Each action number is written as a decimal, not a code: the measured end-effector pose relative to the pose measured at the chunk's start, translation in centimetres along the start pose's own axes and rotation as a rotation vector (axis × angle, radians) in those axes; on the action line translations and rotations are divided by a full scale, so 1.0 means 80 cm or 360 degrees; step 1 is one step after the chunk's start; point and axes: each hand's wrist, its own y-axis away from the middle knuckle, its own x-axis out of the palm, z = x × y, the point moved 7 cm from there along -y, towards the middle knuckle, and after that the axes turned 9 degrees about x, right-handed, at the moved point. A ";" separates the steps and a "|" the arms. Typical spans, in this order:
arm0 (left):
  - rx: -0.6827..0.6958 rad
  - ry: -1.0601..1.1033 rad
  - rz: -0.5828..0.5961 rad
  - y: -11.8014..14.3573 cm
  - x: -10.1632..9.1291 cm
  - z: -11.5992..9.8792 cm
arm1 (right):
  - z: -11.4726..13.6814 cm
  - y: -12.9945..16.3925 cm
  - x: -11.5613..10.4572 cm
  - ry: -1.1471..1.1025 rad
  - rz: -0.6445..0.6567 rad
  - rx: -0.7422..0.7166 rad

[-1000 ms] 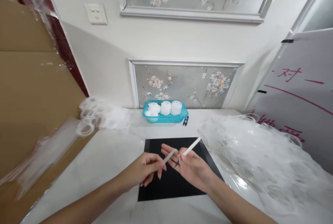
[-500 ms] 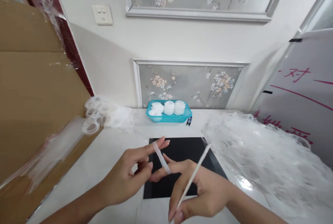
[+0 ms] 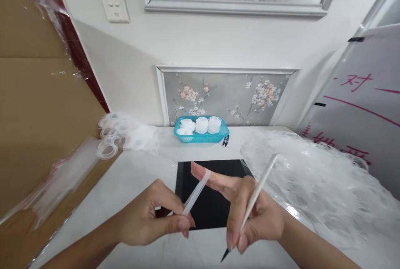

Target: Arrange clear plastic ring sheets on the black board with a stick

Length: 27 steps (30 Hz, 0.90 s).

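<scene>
A translucent white ring-shaped band [image 3: 197, 192] is stretched slantwise between my two hands. My left hand [image 3: 150, 215] is closed, pinching the band's lower end between thumb and fingers. The band's upper end loops around an outstretched finger of my right hand [image 3: 254, 210]. That same hand also grips a thin white stick [image 3: 258, 192] with a dark pointed tip, held between thumb and fingers with the tip downward. I cannot make out exactly what kind of tool it is. Below both hands lies a flat black mat [image 3: 211, 206].
A blue plastic basket [image 3: 200, 137] with rolled white bands stands by the wall, small dark clips [image 3: 225, 140] beside it. Loose translucent rings [image 3: 312, 190] heap on the right, more rings [image 3: 125, 133] at the left. Cardboard [image 3: 37, 106] rises on the left.
My left hand has gone from having a finger through the band to pinching its lower end. My right hand has moved up and right, its finger now at the band's upper end.
</scene>
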 end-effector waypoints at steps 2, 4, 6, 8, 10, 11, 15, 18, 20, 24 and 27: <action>0.0028 0.0035 0.0012 0.002 0.000 -0.002 | 0.002 -0.001 0.002 0.0089 0.0009 0.0028; 0.0087 0.0119 -0.0008 0.006 -0.003 -0.007 | 0.000 -0.005 0.008 0.0310 0.0042 0.0115; 0.0119 0.0164 -0.0114 0.009 -0.012 -0.009 | -0.005 -0.009 0.016 0.0611 0.0116 0.0235; 0.0060 0.0126 -0.0256 0.011 -0.023 -0.003 | -0.009 -0.010 0.024 0.0778 0.0233 0.0313; -0.0080 -0.0009 -0.0371 0.009 -0.031 0.011 | -0.010 -0.008 0.029 0.0674 0.0340 0.0344; -0.0157 -0.0101 -0.0372 0.008 -0.031 0.019 | -0.009 -0.008 0.027 0.0520 0.0343 0.0319; -0.0536 -0.0360 -0.0127 0.002 -0.018 0.047 | -0.007 -0.010 -0.013 -0.0448 0.0008 0.0080; -0.0745 -0.0190 -0.0005 0.006 -0.010 0.052 | -0.019 -0.013 -0.035 -0.0745 -0.0187 0.0022; -0.0745 0.0024 0.0021 0.007 -0.008 0.047 | -0.023 -0.016 -0.038 -0.0716 -0.0213 0.0022; -0.0598 0.0448 -0.0018 0.002 -0.009 0.039 | -0.029 -0.019 -0.038 -0.0687 -0.0193 0.0077; -0.0470 0.0732 -0.0051 -0.001 -0.006 0.042 | -0.037 -0.018 -0.043 -0.0663 -0.0217 0.0160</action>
